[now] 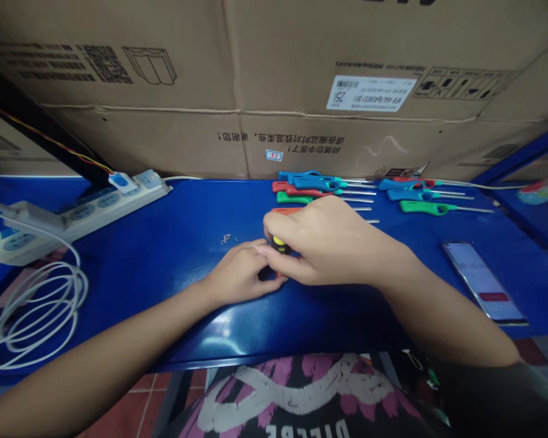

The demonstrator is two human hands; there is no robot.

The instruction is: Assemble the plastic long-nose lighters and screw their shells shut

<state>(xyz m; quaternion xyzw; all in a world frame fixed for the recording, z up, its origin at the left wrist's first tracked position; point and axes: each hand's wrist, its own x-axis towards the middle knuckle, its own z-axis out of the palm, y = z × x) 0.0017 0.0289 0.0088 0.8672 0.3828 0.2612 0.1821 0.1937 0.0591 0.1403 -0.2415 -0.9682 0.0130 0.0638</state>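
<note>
My right hand (322, 243) is closed around a black and yellow handle (280, 244), which looks like a screwdriver's; its tip is hidden. Just left of it, my left hand (240, 274) is closed on a red piece, mostly covered by the fingers, against the blue table (164, 274). A small pile of screws (227, 238) lies to the left of the hands. Behind my right hand lie several long-nosed lighters (315, 182) in blue, red and green, partly hidden by it. A second group of lighters (427, 194) lies farther right.
A white power strip (107, 201) with a coiled white cable (36, 310) lies at the left. A phone (484, 283) rests at the right, near my forearm. Large cardboard boxes (173, 140) stand along the back edge.
</note>
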